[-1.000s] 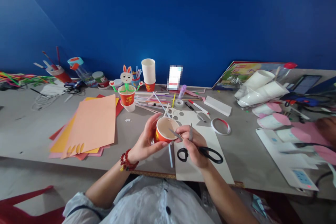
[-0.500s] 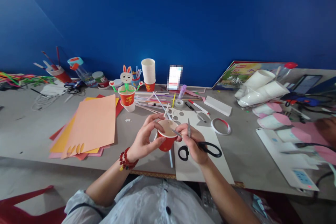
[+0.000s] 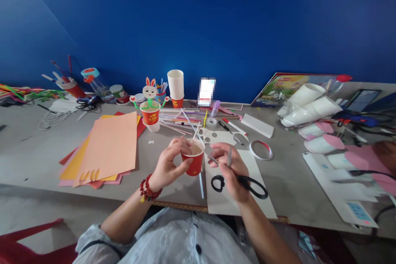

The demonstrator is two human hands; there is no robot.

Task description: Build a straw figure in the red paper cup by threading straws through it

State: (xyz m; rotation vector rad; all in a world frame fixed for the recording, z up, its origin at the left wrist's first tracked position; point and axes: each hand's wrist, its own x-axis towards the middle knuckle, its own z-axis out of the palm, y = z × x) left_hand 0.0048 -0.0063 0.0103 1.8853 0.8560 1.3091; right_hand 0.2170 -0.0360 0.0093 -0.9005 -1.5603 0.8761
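My left hand (image 3: 172,161) is closed around the left side of a red paper cup (image 3: 194,165), with fingers over its white rim and the thumb on its outer wall. The cup's mouth faces up and slightly toward me. In my right hand (image 3: 233,169) is a pair of scissors (image 3: 254,187) with black handles, blades spread apart and pointing up and left, a short way right of the cup. A light blue straw (image 3: 201,185) lies under the cup. White paper (image 3: 241,204) is beneath my right hand.
Coloured paper sheets (image 3: 116,144) are stacked at left. Behind stand a rabbit-decorated red cup (image 3: 151,118) and a stack of white cups (image 3: 175,84). A tape roll (image 3: 261,149) lies at right, near bagged cups (image 3: 312,111) and a power strip (image 3: 337,194).
My right hand has drawn the scissors away from the cup's rim, to the right and slightly down. The cup, still in my left hand, has shifted a little left.
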